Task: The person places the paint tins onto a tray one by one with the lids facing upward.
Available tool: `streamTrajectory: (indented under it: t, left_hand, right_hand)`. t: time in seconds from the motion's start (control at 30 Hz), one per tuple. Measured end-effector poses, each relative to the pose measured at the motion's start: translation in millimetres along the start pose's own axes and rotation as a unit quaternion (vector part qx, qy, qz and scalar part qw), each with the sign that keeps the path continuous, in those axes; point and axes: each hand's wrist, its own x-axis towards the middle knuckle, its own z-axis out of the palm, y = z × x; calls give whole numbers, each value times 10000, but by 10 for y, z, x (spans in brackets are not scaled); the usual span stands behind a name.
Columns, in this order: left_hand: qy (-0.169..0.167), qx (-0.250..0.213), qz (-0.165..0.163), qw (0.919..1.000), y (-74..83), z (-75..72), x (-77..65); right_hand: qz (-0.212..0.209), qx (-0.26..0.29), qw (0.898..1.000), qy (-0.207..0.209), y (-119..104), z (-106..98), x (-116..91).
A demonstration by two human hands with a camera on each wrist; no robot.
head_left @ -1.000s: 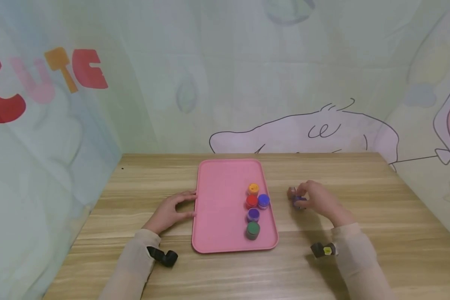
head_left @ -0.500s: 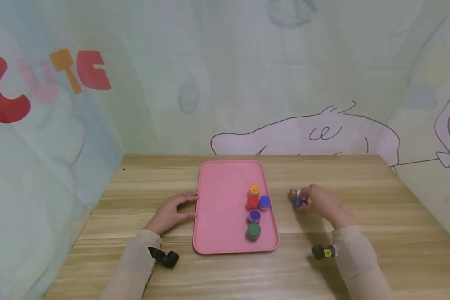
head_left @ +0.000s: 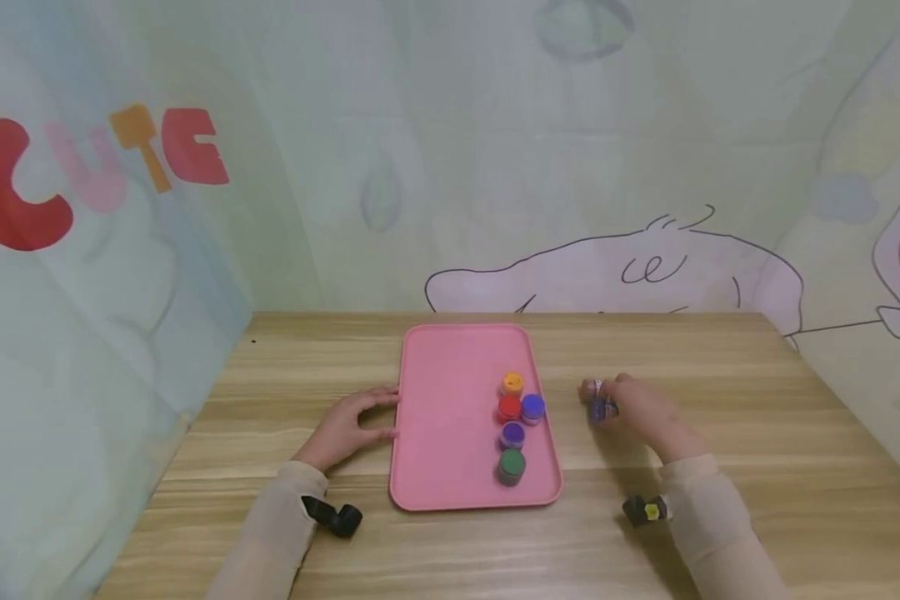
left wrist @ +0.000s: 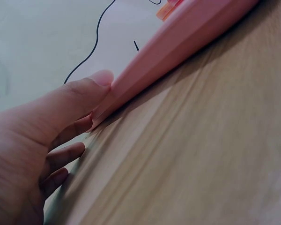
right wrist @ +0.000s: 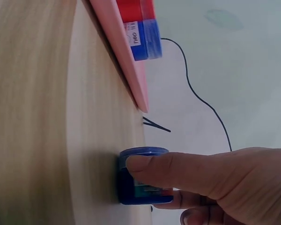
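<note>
- The left hand (head_left: pixel 342 431), thumb and fingers spread apart, touched the left rim of the pink tray (head_left: pixel 447 433)
- The right hand (head_left: pixel 648 419) pinched a dark blue jar (right wrist: pixel 127 186), seemingly tipped on its side, right of the tray
- A brownish jar (head_left: pixel 588 389) sat just beside it

The person wears pale beige long sleeves: the left sleeve (head_left: pixel 258 537) and right sleeve (head_left: pixel 720 525) end in cuffs of the same shade, leaving the left hand (head_left: pixel 342 427) and right hand (head_left: pixel 645 414) bare. The left wrist camera (head_left: pixel 345 521) is black with a rounded end; the black right wrist camera (head_left: pixel 633 511) bears a yellow patch (head_left: pixel 652 511).
</note>
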Motion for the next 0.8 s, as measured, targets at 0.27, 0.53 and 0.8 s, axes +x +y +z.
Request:
streamTrajectory:
  t: [0.27, 0.53, 0.8]
  left_hand:
    - [-5, -46, -65, 10000, 2, 8, -1]
    - [-24, -48, -70, 10000, 7, 12, 1]
    - [-20, -46, -67, 10000, -13, 12, -1]
  right_hand:
    - [-176, -129, 9997, 84, -49, 22, -13]
    - [-155, -5, 9999, 32, -43, -5, -42]
    - [-246, 84, 9997, -48, -24, -44, -18]
